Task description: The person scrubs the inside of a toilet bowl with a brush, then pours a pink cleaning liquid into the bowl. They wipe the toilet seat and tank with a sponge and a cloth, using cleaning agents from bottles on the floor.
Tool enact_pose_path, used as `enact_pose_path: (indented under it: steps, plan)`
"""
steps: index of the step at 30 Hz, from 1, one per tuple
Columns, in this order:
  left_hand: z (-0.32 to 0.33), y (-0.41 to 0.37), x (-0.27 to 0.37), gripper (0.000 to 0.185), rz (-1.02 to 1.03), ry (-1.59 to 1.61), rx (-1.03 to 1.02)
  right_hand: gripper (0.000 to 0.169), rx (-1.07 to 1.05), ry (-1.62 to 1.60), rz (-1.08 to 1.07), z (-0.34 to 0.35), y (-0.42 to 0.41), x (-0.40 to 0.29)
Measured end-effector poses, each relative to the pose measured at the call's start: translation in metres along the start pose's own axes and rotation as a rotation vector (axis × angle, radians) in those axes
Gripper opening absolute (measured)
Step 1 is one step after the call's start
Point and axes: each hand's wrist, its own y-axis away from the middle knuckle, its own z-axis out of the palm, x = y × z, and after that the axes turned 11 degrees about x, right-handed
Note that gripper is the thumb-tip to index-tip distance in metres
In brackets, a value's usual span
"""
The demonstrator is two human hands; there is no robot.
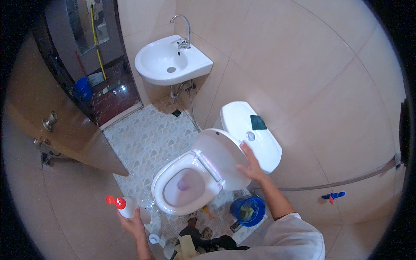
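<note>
My left hand (pixel 131 224) grips a white plastic bottle (pixel 130 206), whose red flip cap (pixel 120 203) stands open. To the right is a white toilet bowl (pixel 159 191) with its inside wet and pinkish around the drain. The raised toilet lid (pixel 216 156) leans back toward the white cistern (pixel 235 113). At the lid's right edge is my right hand (pixel 253 167), empty with fingers apart; whether it touches the lid I cannot tell. A dark green scouring pad (pixel 258 122) lies on the cistern top near the flush button (pixel 250 136).
A blue bucket (pixel 234 209) holding a yellowish-green thing stands right of the bowl. A bottle with a white cap (pixel 154 238) is on the floor at lower left. A washbasin (pixel 152 76) hangs ahead; the wooden door (pixel 74 139) is at left. A grey hose (pixel 308 188) runs along the wall.
</note>
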Motion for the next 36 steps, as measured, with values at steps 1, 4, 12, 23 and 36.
enact_pose_path:
  steps: [1,4,12,23,36]
  plan:
    - [-0.005,0.002,-0.004,0.060,0.020,0.005,0.021,0.054,-0.009,-0.098,0.030,0.014,0.008,-0.020]
    - [-0.021,0.009,-0.023,0.058,0.075,0.078,0.062,0.056,-0.160,-0.030,-0.109,0.075,0.033,-0.076]
    - [-0.082,0.040,-0.044,0.057,0.079,0.130,0.132,0.032,-0.498,0.115,-0.630,0.226,0.157,-0.163]
    - [-0.089,0.061,-0.044,0.054,0.016,-0.047,0.117,0.039,-0.133,0.236,-0.328,0.181,0.062,-0.074]
    - [0.148,0.073,-0.038,0.040,-0.033,0.301,-0.661,0.028,0.322,0.570,0.150,0.010,-0.062,0.132]
